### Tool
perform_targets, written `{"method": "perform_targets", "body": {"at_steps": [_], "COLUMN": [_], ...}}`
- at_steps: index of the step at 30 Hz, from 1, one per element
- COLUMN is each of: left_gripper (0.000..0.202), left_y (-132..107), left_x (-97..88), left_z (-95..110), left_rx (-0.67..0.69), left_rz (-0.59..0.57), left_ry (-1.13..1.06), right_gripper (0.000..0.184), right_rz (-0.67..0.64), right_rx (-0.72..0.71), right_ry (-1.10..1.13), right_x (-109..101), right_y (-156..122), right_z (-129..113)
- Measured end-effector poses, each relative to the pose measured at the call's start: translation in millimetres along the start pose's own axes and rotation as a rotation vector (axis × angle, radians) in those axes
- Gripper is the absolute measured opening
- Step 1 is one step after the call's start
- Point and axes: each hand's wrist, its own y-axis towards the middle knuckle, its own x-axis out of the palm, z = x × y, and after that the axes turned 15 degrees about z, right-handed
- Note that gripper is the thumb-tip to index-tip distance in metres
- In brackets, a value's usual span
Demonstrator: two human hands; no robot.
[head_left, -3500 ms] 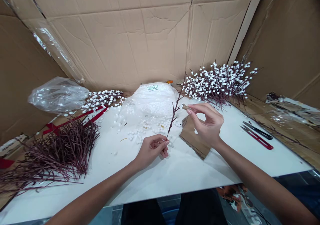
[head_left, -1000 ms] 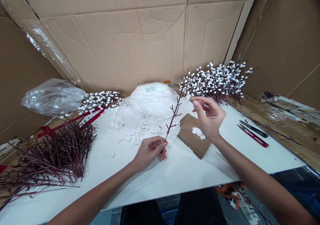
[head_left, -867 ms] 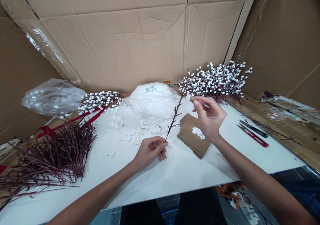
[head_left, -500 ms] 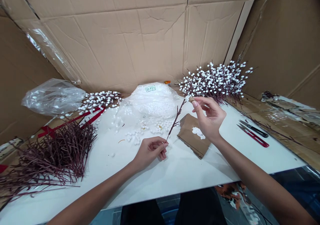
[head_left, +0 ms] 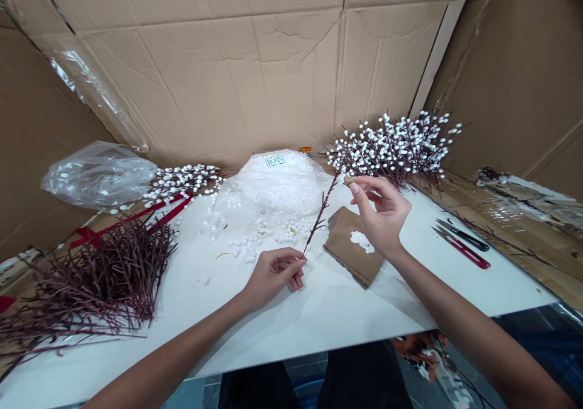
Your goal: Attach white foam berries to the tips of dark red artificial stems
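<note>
My left hand (head_left: 277, 275) is closed, pinching the lower end of a thin dark brown twig (head_left: 320, 216) that leans up to the right. Between the thumb and fingertips of my right hand (head_left: 380, 210) is a small piece of cardboard (head_left: 348, 181), its tip white with what looks like glue, close to the twig's upper part. Whether the two touch I cannot tell. Below my right hand lies a folded brown cardboard piece (head_left: 350, 252) with a white glue-like blob (head_left: 362, 242) on it.
A clear bag of white balls (head_left: 277, 184) stands at the back, with loose balls (head_left: 248, 248) before it. Bare twigs (head_left: 104, 275) are heaped left; white-berried branches (head_left: 396, 145) lie back right. Red snips (head_left: 462, 248) and black snips (head_left: 467, 236) lie right. Cardboard walls (head_left: 195, 75) surround the table.
The twig has tilted slightly more upright, and its tip now rises past the cardboard piece in my right hand. Both hands stay almost where they were.
</note>
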Motion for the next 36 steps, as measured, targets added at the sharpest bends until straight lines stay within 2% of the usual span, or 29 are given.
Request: {"method": "perform_targets", "body": {"at_steps": [2, 8, 16, 24, 36], "left_gripper": [0.032, 0.031, 0.032, 0.033, 0.032], "left_y": [-0.2, 0.5, 0.0, 0.4, -2.0], "left_x": [0.0, -1.6, -1.4, -0.7, -1.6], "left_z": [-0.5, -3.5, -2.1, -0.2, 2.1], "left_rx": [-0.002, 0.015, 0.002, 0.014, 0.027], "left_rz": [0.001, -0.023, -0.029, -0.028, -0.035], "left_ry": [-0.004, 0.002, -0.023, -0.003, 0.022], "right_gripper": [0.012, 0.01, 0.008, 0.013, 0.016], "right_rz": [-0.007, 0.085, 0.137, 0.129, 0.102], "right_rx": [0.01, 0.008, 0.119, 0.188, 0.272], "right_ry": [0.005, 0.071, 0.147, 0.09, 0.126], "right_x": [0.3, 0.9, 4.0, 3.9, 4.3], "right_y": [0.2, 3.5, 8.7, 11.5, 11.5], "right_z": [-0.5, -2.8, -0.3, 0.8, 5.0]}}
